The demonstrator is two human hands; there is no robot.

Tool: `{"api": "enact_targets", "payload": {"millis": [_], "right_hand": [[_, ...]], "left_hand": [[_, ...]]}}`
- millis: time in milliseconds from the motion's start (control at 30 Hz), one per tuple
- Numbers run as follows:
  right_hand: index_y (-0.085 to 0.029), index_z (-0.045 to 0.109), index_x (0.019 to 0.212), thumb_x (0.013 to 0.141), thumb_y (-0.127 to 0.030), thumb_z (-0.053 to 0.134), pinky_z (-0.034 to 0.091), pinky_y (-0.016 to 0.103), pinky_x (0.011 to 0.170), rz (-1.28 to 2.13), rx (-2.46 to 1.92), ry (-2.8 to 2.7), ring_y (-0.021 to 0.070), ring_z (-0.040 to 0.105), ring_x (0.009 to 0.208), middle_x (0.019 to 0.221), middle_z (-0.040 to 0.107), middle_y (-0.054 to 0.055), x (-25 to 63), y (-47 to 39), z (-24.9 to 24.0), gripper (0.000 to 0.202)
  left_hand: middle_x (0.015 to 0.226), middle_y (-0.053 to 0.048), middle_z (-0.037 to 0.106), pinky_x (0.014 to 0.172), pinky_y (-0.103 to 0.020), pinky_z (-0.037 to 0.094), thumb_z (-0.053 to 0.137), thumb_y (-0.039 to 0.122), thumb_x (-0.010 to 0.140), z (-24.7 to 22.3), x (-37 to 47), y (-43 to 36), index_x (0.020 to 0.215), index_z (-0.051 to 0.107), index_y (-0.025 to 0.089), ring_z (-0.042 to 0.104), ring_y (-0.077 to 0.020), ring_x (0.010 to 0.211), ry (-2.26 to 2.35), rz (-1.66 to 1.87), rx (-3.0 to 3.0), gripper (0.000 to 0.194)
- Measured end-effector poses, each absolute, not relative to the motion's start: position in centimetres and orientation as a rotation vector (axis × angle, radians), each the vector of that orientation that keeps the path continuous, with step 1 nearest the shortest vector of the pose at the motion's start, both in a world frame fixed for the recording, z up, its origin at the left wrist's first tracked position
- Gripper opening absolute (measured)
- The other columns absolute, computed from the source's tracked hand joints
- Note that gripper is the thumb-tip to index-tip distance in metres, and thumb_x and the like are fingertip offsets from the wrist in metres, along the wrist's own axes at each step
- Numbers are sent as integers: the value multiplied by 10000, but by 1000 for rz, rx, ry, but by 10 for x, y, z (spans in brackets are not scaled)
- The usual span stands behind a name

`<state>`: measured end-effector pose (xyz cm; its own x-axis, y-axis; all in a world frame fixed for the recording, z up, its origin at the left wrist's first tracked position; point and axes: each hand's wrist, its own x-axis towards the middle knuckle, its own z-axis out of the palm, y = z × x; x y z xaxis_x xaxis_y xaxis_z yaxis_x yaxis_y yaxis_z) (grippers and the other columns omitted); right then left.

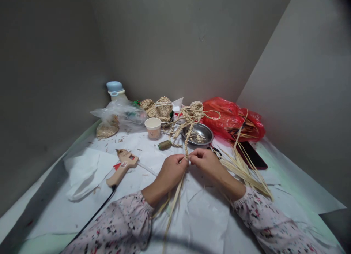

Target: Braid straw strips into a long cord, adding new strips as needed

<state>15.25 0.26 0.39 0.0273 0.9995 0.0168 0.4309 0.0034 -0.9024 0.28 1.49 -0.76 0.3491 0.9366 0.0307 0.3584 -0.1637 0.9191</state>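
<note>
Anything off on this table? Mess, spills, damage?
Mild mess: brown scraps litter the white paper, some near the glue gun, which lies on its side, its nozzle end looking brown and ragged. Straw strands untidily cross one edge of the phone. No liquid spill visible; the paper cup stands upright.

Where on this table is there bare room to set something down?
White paper lies mostly bare on the near side of the right hand, right of the hanging straw strands, and between the glue gun and the paper cup, bar small scraps. Crowded: around the steel bowl, and farther right, with loose straw and a smartphone.
</note>
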Motion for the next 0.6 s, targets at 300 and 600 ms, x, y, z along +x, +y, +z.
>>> {"api": "enact_targets", "payload": {"millis": [300,600], "right_hand": [[-157,649,669,677,-215,540,384,245,597,908,-1480,-1501,142,532,626,646,626,5,153,4,3,123],[-144,665,708,750,-280,571,379,232,567,1051,-1457,-1519,117,510,572,612,610,-11,155,3,10,170]], "left_hand": [[589,31,461,551,-239,269,509,405,771,-10,3,15,685,586,145,377,-124,583,1030,818,1504,284],[554,28,458,526,-240,257,527,400,730,-6,2,15,626,581,153,363,-122,554,1090,809,1496,274]]}}
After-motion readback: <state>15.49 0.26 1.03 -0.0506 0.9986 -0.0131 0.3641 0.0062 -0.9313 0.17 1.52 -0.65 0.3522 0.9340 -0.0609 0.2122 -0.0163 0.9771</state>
